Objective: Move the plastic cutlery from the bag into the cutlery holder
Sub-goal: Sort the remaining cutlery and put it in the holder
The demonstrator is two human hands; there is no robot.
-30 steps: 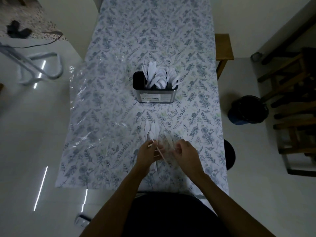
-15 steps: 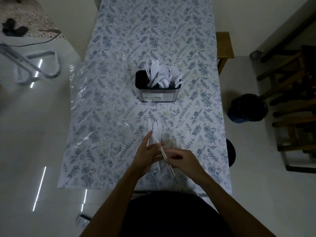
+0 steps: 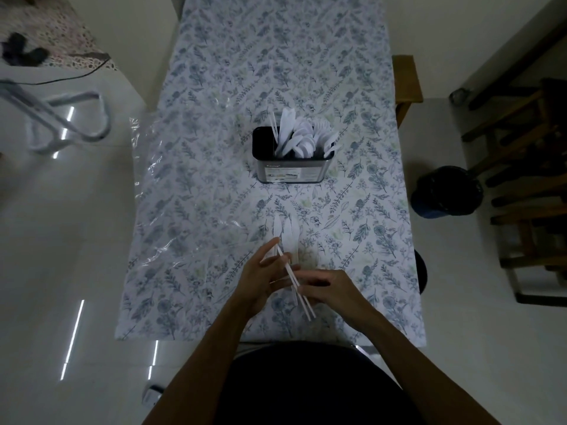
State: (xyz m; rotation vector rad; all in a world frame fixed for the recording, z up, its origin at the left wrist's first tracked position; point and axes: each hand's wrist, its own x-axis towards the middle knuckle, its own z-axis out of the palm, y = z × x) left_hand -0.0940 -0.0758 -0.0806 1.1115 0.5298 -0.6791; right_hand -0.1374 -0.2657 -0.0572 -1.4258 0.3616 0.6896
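Observation:
A small bundle of white plastic knives (image 3: pixel 290 237) lies over the near middle of the floral table, blades pointing away from me. My left hand (image 3: pixel 264 277) and my right hand (image 3: pixel 331 289) meet on its handles (image 3: pixel 302 297), which stick out toward me between the fingers. The dark metal cutlery holder (image 3: pixel 293 170) stands further back at the table's centre, its right part packed with white plastic cutlery (image 3: pixel 302 138) and its left part dark. The clear plastic bag (image 3: pixel 171 210) lies flat and crumpled on the table's left side.
The table with its floral cloth (image 3: pixel 214 72) runs away from me. A wooden stool (image 3: pixel 405 78) stands at the right edge. A dark bin (image 3: pixel 446 191) and wooden chairs (image 3: pixel 527 167) are on the right floor. A white metal frame (image 3: pixel 61 118) lies on the left floor.
My hands have come together on the knife handles and lifted them a little toward me. My left fingers have spread out along the handles. The holder stays put.

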